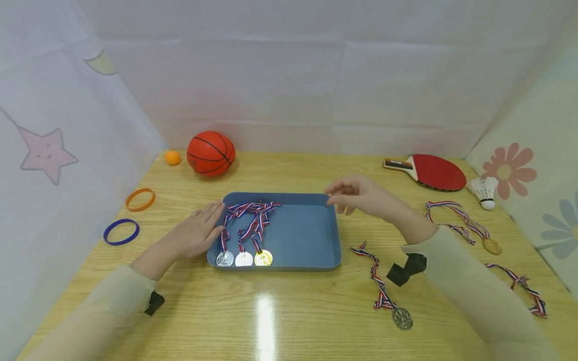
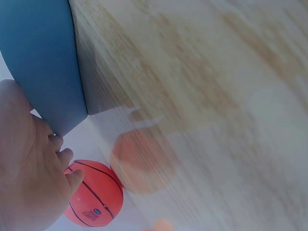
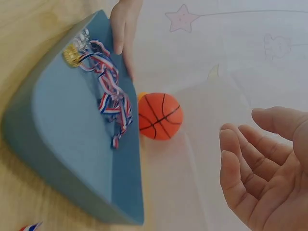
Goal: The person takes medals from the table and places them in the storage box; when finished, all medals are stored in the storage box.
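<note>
A blue-grey tray stands mid-table with three ribboned medals in its left half: two silver medals and a gold medal along the near wall. Their striped ribbons run toward the far wall. My left hand rests against the tray's left wall with straight fingers. Over the tray's far right corner is my right hand, its fingers loosely bent and nothing between them. Right of the tray, another silver medal lies on the table, its twisted ribbon stretching away from me.
At the back left sit a small basketball and an orange ball. Orange and purple wristbands lie left. On the right are a red paddle, a shuttlecock, a gold medal and another striped ribbon.
</note>
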`<state>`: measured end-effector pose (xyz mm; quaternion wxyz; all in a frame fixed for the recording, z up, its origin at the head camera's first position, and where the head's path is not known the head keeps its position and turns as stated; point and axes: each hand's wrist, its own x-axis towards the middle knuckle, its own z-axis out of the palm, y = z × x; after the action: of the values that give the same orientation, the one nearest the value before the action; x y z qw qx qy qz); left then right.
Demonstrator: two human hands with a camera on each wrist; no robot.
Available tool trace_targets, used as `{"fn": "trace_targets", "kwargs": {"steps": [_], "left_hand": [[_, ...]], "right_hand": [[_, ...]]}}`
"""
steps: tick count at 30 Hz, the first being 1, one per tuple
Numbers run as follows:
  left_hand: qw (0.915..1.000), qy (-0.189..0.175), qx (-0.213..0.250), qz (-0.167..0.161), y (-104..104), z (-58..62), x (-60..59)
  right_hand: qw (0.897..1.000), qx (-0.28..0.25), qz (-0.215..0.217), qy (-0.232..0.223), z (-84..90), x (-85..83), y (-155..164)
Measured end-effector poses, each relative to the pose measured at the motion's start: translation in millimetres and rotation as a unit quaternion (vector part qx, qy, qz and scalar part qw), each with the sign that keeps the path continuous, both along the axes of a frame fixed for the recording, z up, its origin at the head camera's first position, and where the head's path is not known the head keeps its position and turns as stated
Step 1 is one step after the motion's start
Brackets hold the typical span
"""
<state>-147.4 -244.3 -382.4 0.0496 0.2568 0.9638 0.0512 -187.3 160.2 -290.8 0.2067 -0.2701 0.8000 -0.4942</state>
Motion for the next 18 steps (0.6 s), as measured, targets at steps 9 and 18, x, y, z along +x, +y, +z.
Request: {"fn": "trace_targets", "kwargs": {"steps": [9, 18], "left_hand": [[1.0000, -0.002, 0.003, 0.001, -1.3, -0.2, 0.9], [0.9998, 0.009, 0.020, -0.002, -0.4, -0.2, 1.4]], "right_hand": [[0.999, 0.045, 0.001, -0.027, -37.6, 29.8, 59.6], [0.994, 0.029, 0.093, -0.053, -81.8, 64.3, 110.2]]}}
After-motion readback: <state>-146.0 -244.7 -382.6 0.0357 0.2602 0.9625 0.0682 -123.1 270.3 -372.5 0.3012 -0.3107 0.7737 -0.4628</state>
